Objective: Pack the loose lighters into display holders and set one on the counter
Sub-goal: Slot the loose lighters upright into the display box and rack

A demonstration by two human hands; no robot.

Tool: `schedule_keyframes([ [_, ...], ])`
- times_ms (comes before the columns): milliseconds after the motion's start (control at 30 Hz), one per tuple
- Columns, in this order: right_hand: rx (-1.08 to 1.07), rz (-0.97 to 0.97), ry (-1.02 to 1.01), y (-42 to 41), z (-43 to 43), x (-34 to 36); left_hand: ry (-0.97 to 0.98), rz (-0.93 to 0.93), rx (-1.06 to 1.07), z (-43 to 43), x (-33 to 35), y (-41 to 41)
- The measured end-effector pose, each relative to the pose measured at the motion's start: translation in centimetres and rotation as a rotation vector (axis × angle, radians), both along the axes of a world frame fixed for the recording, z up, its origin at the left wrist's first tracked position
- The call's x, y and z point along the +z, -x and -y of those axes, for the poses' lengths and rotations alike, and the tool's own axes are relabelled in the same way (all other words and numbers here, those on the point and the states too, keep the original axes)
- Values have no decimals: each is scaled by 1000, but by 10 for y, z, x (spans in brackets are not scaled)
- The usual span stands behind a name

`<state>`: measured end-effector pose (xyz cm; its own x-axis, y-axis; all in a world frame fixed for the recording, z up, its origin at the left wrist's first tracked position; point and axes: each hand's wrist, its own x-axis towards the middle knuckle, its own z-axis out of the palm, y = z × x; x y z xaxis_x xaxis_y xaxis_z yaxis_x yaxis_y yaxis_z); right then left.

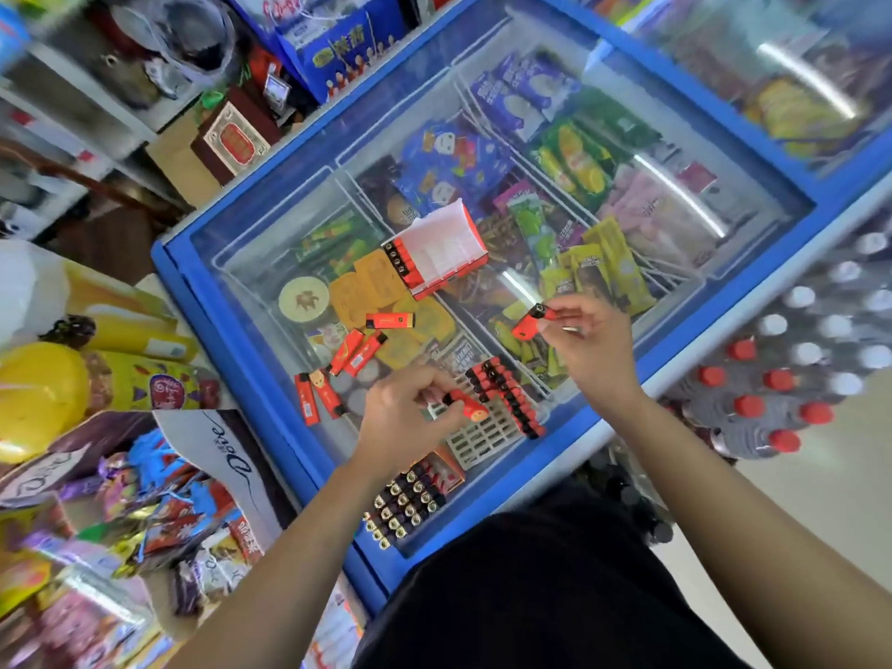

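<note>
- Fingers [425, 381] of the left hand [405, 417] pinch a red plastic lighter [466, 409] over the white grid holder [478, 437]
- right hand [591, 352] pinches a second red lighter [528, 323] nearby
- Grid holder partly filled; boxed holder [410, 499] looks full
- Several loose red lighters [357, 352] remain on the blue-framed glass freezer lid [193, 301], left of both hands

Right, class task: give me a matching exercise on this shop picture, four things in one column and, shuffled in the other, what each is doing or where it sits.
Column one
1. left hand
2. right hand
3. white grid holder
4. red-capped bottles

Column two
A. stand beside the freezer, to the right
B. pinches a red lighter, held up
C. lies on the glass lid, partly filled
D. grips a face-printed lighter

Pairs: 1-D, 2-B, 3-C, 4-A.
</note>
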<state>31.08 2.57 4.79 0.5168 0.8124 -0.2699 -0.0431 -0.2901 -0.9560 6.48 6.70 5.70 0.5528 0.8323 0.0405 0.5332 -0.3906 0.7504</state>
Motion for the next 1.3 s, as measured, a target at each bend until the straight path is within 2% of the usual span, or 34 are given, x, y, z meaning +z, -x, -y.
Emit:
schedule_keyframes([
  [133, -31, -59, 43, -1, 16, -8, -41, -65, -2, 26, -30, -3],
  [300, -29, -28, 91, -4, 32, -15, -274, -135, 27, 36, -51, -19],
  [567, -26, 29, 140, -15, 53, -32, -471, -188, -57, 33, -60, -28],
  [733, -45, 10, 160, -14, 50, -30, -597, -294, -105, 27, -62, -32],
  [867, 6, 18, 132, -10, 24, -18, -494, -229, -71, 20, -57, -33],
  [967, 90, 81, 81, -7, -6, -11, -356, -142, 84, -6, -48, -31],
  [1067, 185, 139, 46, -2, -36, -8, -205, -193, 268, -52, -36, -28],
  [1133, 229, 170, 26, 1, -53, -7, -113, -229, 319, -88, -27, -28],
  [1300, 279, 229, 29, 7, -77, -2, 13, -372, 220, -160, -21, -33],
])
